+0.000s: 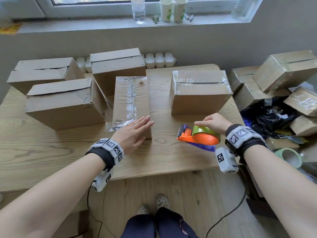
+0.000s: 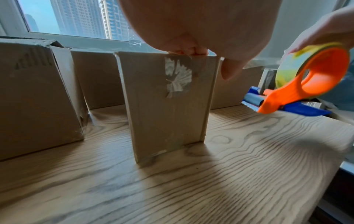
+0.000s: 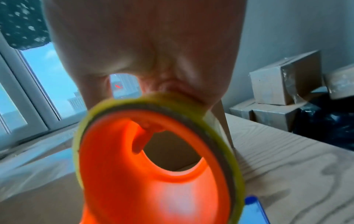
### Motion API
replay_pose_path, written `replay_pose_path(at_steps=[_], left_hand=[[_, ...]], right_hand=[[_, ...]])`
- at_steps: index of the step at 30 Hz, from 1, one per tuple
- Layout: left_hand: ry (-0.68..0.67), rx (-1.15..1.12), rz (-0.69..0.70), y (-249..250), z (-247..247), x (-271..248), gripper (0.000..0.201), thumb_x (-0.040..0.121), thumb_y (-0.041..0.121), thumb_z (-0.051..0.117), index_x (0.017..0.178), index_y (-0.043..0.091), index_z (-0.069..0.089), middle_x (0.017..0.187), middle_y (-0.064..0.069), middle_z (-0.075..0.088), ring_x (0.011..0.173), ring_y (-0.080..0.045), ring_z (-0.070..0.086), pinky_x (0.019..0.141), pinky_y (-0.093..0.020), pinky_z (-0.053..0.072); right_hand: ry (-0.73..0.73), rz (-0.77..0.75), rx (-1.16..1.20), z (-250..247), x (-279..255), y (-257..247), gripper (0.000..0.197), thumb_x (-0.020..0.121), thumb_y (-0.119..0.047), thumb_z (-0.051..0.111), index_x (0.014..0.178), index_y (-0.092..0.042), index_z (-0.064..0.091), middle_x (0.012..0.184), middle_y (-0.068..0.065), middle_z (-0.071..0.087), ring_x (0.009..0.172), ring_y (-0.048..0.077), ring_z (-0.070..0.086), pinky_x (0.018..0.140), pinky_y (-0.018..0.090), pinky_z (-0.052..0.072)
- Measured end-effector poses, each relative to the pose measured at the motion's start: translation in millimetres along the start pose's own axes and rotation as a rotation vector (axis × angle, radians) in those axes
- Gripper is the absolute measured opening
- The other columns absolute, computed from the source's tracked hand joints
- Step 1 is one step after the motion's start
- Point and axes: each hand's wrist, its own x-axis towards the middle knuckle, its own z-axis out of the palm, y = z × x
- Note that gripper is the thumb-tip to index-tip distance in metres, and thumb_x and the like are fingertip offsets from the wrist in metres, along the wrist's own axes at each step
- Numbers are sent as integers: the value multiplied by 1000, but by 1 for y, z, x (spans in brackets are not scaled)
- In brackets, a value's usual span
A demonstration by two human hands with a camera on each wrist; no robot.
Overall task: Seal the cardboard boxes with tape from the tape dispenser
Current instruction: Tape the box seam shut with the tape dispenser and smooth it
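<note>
While flat-handed: box (image 1: pixel 131 102), dispenser (image 1: pixel 199 138) aloft.

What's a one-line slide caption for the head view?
Left hand flat on the taped narrow box; right hand holds the tape dispenser above the table.

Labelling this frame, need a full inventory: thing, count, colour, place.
cardboard boxes: five, brown, on table; more stacked at right
narrow box: one of five, centre, clear tape along top
table: one, light wood
tape dispenser: one, orange and blue, green-yellow roll, above table right
black bag: one, right of table
paper cups: two, white, windowsill
bottle: one, clear, windowsill
left hand: flat on narrow box
right hand: holds tape dispenser
</note>
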Motion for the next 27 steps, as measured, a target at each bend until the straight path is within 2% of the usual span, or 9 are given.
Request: replay_pose_path(at_steps=[3,5,9,11,13,17,23,27], left_hand=[[21,50,6,3,-3,0,63,96,28,45,150,23,12,157,5,3,142,-6,-3,114,-19,-3],[13,118,-7,12,-1,2,64,95,30,45,149,16,14,158,1,3,144,-12,0,116,-24,-3],[-57,155,-86,24,4,7,71,93,32,44,149,9,8,158,-2,-5,145,-15,-5,119,-36,-5],[-75,141,-94,24,3,9,73,92,34,44,149,10,6,158,-2,-5,145,-15,-5,119,-37,-5],[-80,115,-85,23,0,9,74,93,34,44,150,11,2,158,-1,-5,145,-14,-5,119,-35,-5],[-88,101,-86,23,-2,9,74,95,38,40,149,19,-7,158,2,-6,145,-12,-7,118,-35,-4],[-107,43,-77,20,-6,10,70,97,45,32,149,24,-9,156,9,-8,144,-8,-8,119,-36,-4],[-108,25,-84,22,-7,10,69,97,46,31,149,25,-9,156,10,-8,144,-9,-6,119,-36,-2]], right_hand=[[6,-50,44,-9,-6,-4,42,79,-42,72,60,-8,57,57,2,39,57,14,37,53,26,29],[-21,-57,46,-13,-7,-9,40,80,-39,72,57,-10,57,55,0,39,55,13,36,53,25,29],[-114,-63,-24,-16,-9,-21,28,85,-32,68,67,-11,65,66,3,53,64,14,46,58,23,36],[-112,-64,-9,-17,-9,-25,28,86,-28,67,64,-12,63,63,1,52,62,13,46,57,23,36],[-71,-63,0,-17,-7,-28,35,83,-30,70,55,-14,57,55,-1,44,57,13,42,55,25,33],[0,-72,23,-13,-5,-32,56,69,-49,78,44,-19,37,48,-4,32,50,12,34,53,25,30],[-14,-116,132,-10,-2,-39,56,65,-49,80,46,-18,37,51,0,34,51,13,35,54,24,31],[-5,-130,149,-7,-3,-38,58,66,-45,81,44,-19,34,47,-4,31,45,9,30,49,22,27]])
